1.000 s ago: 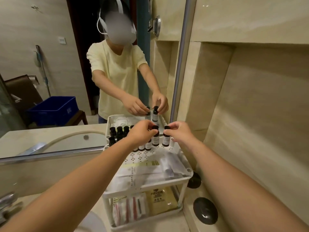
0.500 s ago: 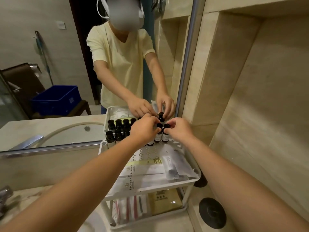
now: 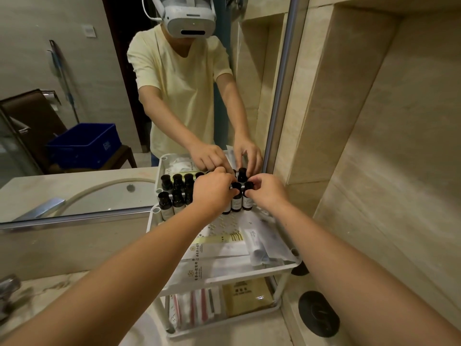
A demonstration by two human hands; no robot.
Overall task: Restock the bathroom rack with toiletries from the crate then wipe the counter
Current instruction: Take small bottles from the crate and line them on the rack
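Note:
A white two-tier rack (image 3: 252, 275) stands on the counter against the mirror. Several small dark bottles with black caps stand along the back of its top shelf. My left hand (image 3: 212, 189) pinches the cap of one bottle (image 3: 236, 199), and my right hand (image 3: 268, 191) pinches the cap of the bottle (image 3: 247, 200) beside it. Both bottles stand upright on the shelf. More bottles (image 3: 166, 203) stand to the left. Flat white sachets (image 3: 219, 248) lie on the front of the top shelf. The blue crate (image 3: 83, 143) shows only as a reflection in the mirror.
The lower shelf holds striped packets (image 3: 194, 307) and a yellow packet (image 3: 247, 295). Two black round discs (image 3: 318, 313) lie on the counter to the right of the rack. A sink basin rim (image 3: 142, 330) and a tap (image 3: 7, 290) are at lower left. A tiled wall closes the right side.
The view has tilted down and come nearer the rack. Both hands stay on the bottle caps at the back of the top shelf, and the bottles now stand in the row.

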